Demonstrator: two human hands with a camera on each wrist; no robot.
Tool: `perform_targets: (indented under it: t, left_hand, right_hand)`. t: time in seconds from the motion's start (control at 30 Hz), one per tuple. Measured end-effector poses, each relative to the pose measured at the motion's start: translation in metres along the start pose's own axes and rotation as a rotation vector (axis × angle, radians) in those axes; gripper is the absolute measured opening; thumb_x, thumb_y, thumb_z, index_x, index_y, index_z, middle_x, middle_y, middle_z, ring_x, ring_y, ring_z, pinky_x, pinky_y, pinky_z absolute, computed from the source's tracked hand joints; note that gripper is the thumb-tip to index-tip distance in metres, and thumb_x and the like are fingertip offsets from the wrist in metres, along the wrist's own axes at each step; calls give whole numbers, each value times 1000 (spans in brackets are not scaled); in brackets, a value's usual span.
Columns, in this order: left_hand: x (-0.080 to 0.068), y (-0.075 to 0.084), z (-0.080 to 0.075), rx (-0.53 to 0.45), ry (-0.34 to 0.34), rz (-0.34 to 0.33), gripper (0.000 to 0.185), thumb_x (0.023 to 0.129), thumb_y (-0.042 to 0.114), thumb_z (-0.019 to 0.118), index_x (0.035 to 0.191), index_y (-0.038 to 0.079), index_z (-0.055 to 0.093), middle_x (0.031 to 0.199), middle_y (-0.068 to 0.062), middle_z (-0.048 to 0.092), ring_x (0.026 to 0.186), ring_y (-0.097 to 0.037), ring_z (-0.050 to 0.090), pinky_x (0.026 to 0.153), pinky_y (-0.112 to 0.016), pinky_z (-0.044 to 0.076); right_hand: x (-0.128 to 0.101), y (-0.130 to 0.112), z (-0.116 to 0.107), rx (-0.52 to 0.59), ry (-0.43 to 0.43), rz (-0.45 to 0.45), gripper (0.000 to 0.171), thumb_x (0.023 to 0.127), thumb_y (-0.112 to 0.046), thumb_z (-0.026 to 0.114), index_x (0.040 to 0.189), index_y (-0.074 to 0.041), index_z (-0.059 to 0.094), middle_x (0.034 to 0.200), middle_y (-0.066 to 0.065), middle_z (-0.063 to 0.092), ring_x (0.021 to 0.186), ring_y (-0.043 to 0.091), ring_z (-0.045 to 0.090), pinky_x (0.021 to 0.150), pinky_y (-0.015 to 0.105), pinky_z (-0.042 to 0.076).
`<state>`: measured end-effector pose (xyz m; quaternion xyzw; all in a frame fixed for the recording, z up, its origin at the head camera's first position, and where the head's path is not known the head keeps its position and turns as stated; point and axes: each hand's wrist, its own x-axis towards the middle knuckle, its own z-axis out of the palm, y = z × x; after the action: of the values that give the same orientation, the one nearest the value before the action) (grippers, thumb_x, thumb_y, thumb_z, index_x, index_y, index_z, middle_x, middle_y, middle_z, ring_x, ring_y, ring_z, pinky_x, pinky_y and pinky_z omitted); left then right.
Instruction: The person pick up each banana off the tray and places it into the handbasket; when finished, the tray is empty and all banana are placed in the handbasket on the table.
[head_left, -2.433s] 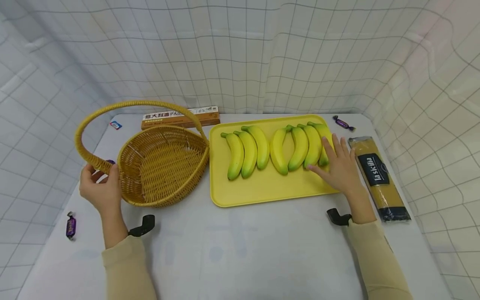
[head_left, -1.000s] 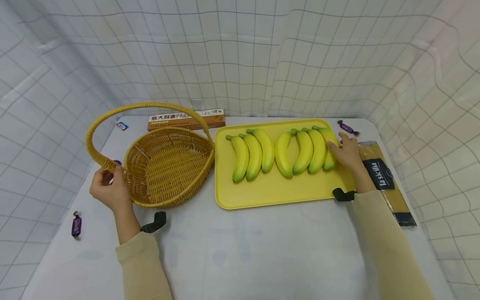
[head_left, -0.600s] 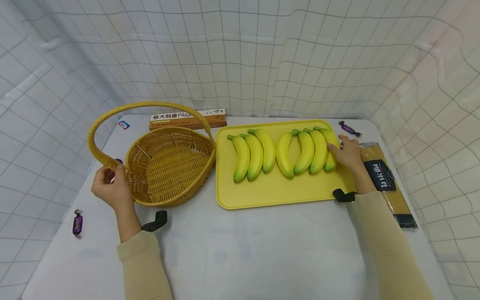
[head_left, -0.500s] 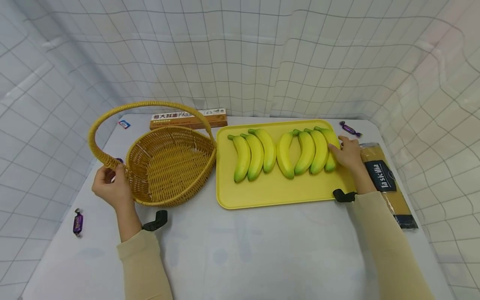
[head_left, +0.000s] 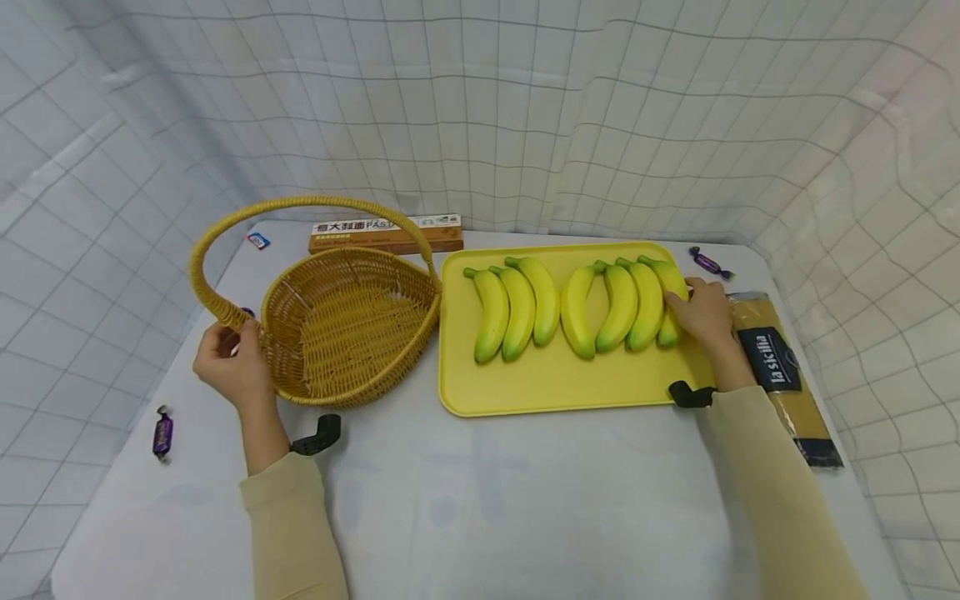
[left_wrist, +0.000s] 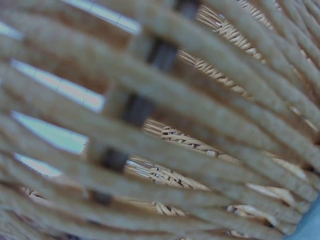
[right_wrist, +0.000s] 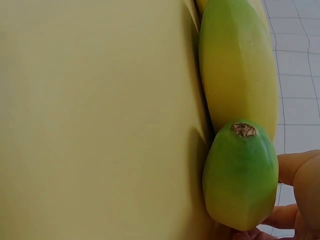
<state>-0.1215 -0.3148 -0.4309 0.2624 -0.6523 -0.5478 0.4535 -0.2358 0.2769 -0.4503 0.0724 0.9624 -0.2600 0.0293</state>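
My left hand [head_left: 242, 367] pinches the lower left end of the arched handle [head_left: 300, 202] of a wicker basket [head_left: 360, 342]. Nothing lies in the basket; its woven wall fills the left wrist view. To the right, a yellow tray [head_left: 555, 392] carries several yellow-green bananas in two groups. My right hand [head_left: 707, 317] grips the rightmost banana [head_left: 670, 283], thumb on its left side and fingers behind its right edge, partly hidden. The right wrist view shows the green tip of that banana [right_wrist: 240, 180] low over the tray, with fingertips [right_wrist: 290, 167] against its side.
A pasta box [head_left: 386, 235] lies behind the basket. A la sicilia pasta packet [head_left: 783, 379] lies right of the tray. Purple wrapped candies [head_left: 162, 435] rest at the left and a similar candy [head_left: 710, 262] at the back right. A small blue-and-red packet [head_left: 258, 241] lies back left.
My right hand, spread over the tray's right side earlier, has closed on the rightmost banana. My left hand stays on the basket handle. The head view has shifted slightly.
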Motion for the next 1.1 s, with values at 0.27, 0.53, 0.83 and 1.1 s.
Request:
perform_targets:
  t: [0.27,0.53,0.83,1.1]
  left_hand:
    - [-9,22,1,-1,4,-9,21,87,5,62,101,-7,72,82,11,64,77,-1,57,74,-18,46]
    - [-16,37,0,-25,-14,5,23,87,2,60,103,-12,70,79,16,60,77,-1,58,74,-18,46]
    - [-16,36,-2,-21,-1,9,22,86,1,60,101,-9,71,78,16,62,76,0,58,73,-17,46]
    - [-7,19,-1,-9,-3,1,23,87,3,61,103,-12,69,85,2,66,76,2,57,74,-16,46]
  right_hand:
    - [3,0,2,4,62,-6,57,97,-29,51,134,14,47,125,36,52,113,50,50,97,59,41]
    - [-5,-11,-10,90,143,-53,56,96,-23,50,137,14,45,125,38,53,112,49,51,97,58,42]
    - [-33,-66,-8,187,181,-256,50,95,-17,56,136,11,49,121,35,54,97,46,54,86,55,46]
    - [-60,-128,7,244,26,-443,50,94,-17,61,139,2,51,123,26,57,101,39,57,85,51,48]
